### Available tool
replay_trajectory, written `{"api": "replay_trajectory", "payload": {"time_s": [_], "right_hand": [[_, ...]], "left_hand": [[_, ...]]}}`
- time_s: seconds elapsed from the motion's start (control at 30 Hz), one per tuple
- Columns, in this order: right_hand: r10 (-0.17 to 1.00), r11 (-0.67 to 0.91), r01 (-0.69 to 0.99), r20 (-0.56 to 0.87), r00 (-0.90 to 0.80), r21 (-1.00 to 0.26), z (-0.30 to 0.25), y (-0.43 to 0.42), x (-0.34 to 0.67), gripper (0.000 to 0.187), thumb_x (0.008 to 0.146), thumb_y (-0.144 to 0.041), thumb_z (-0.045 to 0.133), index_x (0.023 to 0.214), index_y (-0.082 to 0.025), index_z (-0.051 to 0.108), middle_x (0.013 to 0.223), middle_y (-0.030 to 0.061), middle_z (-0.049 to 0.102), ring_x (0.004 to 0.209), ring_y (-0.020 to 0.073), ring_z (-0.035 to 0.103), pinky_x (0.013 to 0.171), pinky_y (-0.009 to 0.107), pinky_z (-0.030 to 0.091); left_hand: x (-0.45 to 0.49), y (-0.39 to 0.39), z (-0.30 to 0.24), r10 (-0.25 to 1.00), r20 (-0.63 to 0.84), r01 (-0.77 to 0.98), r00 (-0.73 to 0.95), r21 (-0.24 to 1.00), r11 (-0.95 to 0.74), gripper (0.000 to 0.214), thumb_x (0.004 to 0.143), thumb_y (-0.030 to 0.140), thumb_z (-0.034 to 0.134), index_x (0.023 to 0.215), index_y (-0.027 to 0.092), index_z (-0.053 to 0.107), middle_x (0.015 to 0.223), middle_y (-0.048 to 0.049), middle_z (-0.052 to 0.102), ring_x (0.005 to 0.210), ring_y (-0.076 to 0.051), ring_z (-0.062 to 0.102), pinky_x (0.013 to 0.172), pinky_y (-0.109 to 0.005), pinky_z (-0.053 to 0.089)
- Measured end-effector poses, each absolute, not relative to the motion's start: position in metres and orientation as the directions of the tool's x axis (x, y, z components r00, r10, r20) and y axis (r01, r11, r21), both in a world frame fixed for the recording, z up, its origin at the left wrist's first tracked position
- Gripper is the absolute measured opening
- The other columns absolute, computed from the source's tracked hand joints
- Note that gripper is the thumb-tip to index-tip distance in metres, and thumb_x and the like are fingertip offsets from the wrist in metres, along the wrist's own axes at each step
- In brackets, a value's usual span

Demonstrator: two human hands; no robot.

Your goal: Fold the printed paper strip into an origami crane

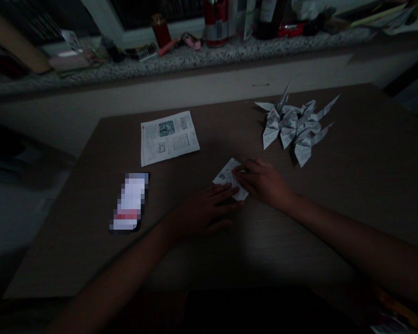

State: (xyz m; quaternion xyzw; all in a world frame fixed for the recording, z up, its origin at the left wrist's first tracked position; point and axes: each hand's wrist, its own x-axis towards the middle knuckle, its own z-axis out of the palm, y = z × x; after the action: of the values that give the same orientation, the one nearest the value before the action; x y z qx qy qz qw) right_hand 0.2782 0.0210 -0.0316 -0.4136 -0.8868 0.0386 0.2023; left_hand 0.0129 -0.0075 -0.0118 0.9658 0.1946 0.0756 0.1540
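Observation:
A small folded piece of printed paper (230,170) lies on the table between my hands. My left hand (207,208) rests flat with its fingers stretched out, the fingertips on the paper's near edge. From the right, my right hand (261,178) presses on the paper's upper right part, thumb and fingers bent close together; the fingertips partly cover it. Several folded paper cranes (297,125) of the same printed paper stand in a group beyond my right hand. Farther left lies a printed sheet (170,138), flat on the table.
A phone (130,202) with a lit, blurred screen lies on the table (101,264) left of my hands. Along the back, a speckled stone sill (181,58) holds a red can (216,23), a small jar (160,30), a dark bottle (269,18) and other clutter.

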Motion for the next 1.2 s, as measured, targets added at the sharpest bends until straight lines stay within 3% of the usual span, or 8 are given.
{"api": "replay_trajectory", "payload": {"time_s": [0.33,0.9,1.07,1.2], "right_hand": [[0.761,0.648,0.703,0.291,-0.58,-0.293,-0.029,0.021,0.28,0.033,0.105,-0.03,0.051,0.126,-0.02,0.074,0.125,0.014,0.071,0.11,0.0319,0.059,0.09,0.049,0.048],[0.755,0.656,0.69,0.286,-0.59,-0.306,-0.029,0.019,0.283,0.035,0.104,-0.033,0.053,0.13,-0.019,0.071,0.126,0.0135,0.069,0.111,0.0326,0.058,0.094,0.049,0.048],[0.747,0.664,0.668,0.263,-0.611,-0.336,-0.028,0.019,0.287,0.04,0.101,-0.034,0.057,0.137,-0.022,0.067,0.133,0.0154,0.067,0.118,0.0352,0.056,0.095,0.053,0.048],[0.726,0.685,0.642,0.243,-0.644,-0.344,-0.024,0.018,0.291,0.047,0.097,-0.034,0.061,0.142,-0.021,0.063,0.136,0.0158,0.064,0.122,0.0362,0.055,0.098,0.054,0.047]], "left_hand": [[0.014,-0.004,-0.005,0.475,0.056,0.404,0.878,0.445,-0.799,0.054,0.107,0.045,0.05,0.156,0.023,0.045,0.163,-0.0094,0.045,0.154,-0.026,0.039,0.126,-0.049,0.035],[0.013,-0.006,-0.008,0.434,0.105,0.369,0.895,0.375,-0.85,0.043,0.106,0.043,0.053,0.146,0.028,0.059,0.163,-0.0108,0.044,0.153,-0.031,0.04,0.122,-0.056,0.038],[0.012,-0.003,-0.006,0.461,0.102,0.37,0.882,0.456,-0.809,0.042,0.106,0.042,0.054,0.147,0.031,0.058,0.164,-0.0071,0.044,0.153,-0.028,0.04,0.124,-0.053,0.037],[0.012,-0.001,-0.004,0.504,0.064,0.401,0.861,0.526,-0.75,0.053,0.106,0.045,0.054,0.155,0.027,0.046,0.16,-0.0085,0.05,0.149,-0.025,0.046,0.123,-0.047,0.041]]}}
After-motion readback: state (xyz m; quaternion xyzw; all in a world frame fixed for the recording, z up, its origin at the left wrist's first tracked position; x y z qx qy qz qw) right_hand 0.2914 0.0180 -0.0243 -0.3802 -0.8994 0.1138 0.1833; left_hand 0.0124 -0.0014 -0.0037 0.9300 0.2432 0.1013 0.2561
